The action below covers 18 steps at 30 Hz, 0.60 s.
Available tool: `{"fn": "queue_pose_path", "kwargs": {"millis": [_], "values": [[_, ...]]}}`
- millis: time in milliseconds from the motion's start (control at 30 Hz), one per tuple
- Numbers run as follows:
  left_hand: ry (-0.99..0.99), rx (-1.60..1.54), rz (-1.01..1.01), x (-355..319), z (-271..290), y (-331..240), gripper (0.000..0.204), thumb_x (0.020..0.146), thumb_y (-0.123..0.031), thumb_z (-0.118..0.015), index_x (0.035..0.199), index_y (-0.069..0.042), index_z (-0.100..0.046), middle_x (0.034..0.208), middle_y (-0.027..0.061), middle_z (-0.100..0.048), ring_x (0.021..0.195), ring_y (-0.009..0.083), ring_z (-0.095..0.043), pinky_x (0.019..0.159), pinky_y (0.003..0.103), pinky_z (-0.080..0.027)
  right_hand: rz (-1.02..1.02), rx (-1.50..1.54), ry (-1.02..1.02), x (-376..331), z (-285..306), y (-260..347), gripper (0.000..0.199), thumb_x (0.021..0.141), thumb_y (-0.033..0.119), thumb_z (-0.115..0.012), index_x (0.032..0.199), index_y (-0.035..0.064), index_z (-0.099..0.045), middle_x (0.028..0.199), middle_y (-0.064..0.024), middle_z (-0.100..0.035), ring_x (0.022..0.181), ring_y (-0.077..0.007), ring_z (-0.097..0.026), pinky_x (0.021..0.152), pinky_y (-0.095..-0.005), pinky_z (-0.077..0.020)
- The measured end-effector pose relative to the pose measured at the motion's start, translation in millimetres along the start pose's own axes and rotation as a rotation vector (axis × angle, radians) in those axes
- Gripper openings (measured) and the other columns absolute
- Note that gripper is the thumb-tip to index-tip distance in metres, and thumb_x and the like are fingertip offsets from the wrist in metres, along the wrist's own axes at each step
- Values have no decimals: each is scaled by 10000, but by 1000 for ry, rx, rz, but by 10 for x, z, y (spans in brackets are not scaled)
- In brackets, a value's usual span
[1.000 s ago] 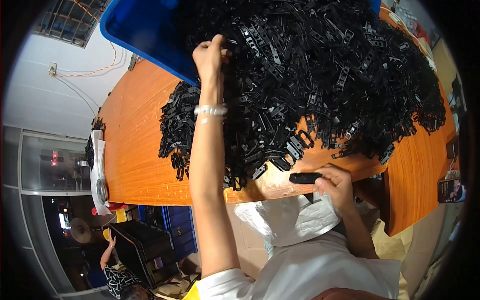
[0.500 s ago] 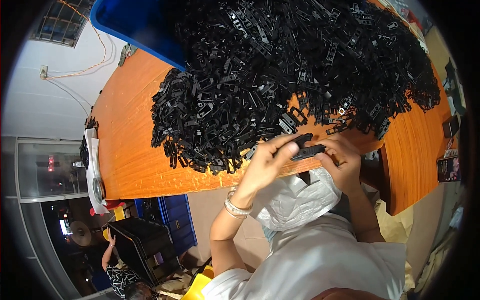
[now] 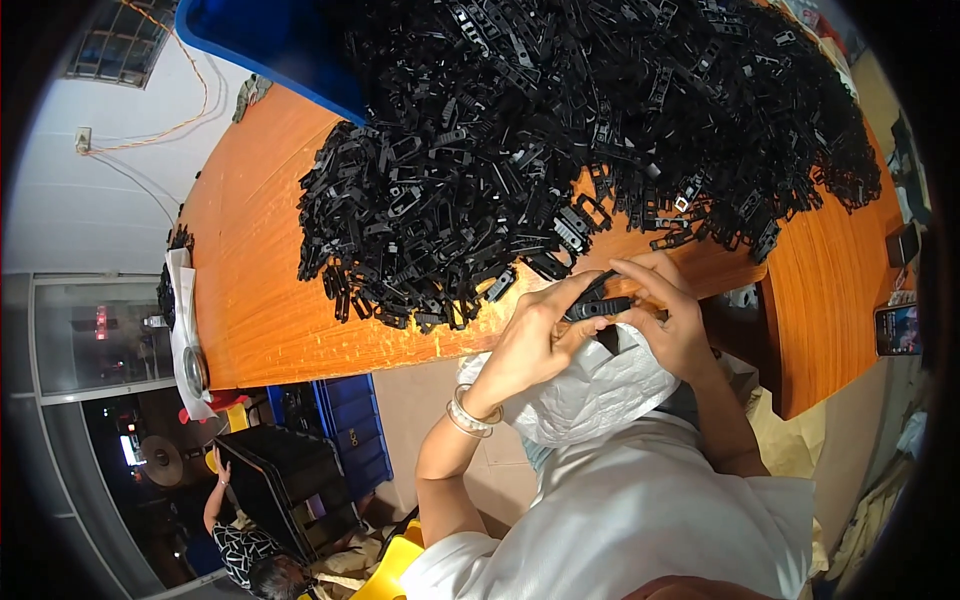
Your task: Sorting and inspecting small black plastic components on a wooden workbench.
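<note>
I grip a small black plastic clip (image 3: 598, 305) between both hands at the near edge of the orange table (image 3: 255, 290), my left hand (image 3: 535, 335) curled around its left end, my right hand (image 3: 670, 320) pinching the right end with closed fingers. Just below the clip, a white plastic bag (image 3: 590, 390) lies in my lap, its contents hidden. Beyond the clip, a huge heap of black clips (image 3: 560, 130) covers the table. A blue bin (image 3: 285, 45), cut off at the top edge, sits at the heap's far left. Right of the heap, a phone (image 3: 897, 328) lies on the table edge, screen unreadable.
</note>
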State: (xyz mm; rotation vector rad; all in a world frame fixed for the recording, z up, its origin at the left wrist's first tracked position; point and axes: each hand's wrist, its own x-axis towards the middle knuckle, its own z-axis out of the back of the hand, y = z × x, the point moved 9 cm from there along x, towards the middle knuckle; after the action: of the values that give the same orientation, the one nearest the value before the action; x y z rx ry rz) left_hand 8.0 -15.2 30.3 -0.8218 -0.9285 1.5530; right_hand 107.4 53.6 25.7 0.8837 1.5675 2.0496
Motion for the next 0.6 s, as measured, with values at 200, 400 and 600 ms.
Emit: {"fn": "queue_pose_path", "kwargs": {"millis": [200, 400, 600], "values": [[23, -131, 57, -35, -86, 130, 395, 762, -120, -644, 1089, 61, -518, 959, 207, -607, 848, 288, -625, 722, 323, -487, 36, -24, 22, -58, -43, -92, 344, 690, -83, -565, 1025, -4, -566, 905, -77, -523, 729, -137, -498, 635, -234, -413], [69, -339, 158, -146, -218, 380, 395, 780, -168, -638, 1106, 21, -520, 901, 183, -627, 818, 258, -633, 708, 313, -483, -25, 95, 52, -58, -59, -220, 265, 686, -91, -569, 942, -28, -597, 781, -62, -530, 708, -129, -521, 620, -222, -408], [-188, 344, -131, -119, 226, 183, 277, 722, -179, -678, 928, -12, -597, 891, 107, -604, 676, 238, -563, 617, 323, -471, -194, 79, 185, -224, -151, -464, 183, 718, -46, -599, 900, -48, -619, 810, -81, -561, 694, -128, -570, 599, -211, -463]]}}
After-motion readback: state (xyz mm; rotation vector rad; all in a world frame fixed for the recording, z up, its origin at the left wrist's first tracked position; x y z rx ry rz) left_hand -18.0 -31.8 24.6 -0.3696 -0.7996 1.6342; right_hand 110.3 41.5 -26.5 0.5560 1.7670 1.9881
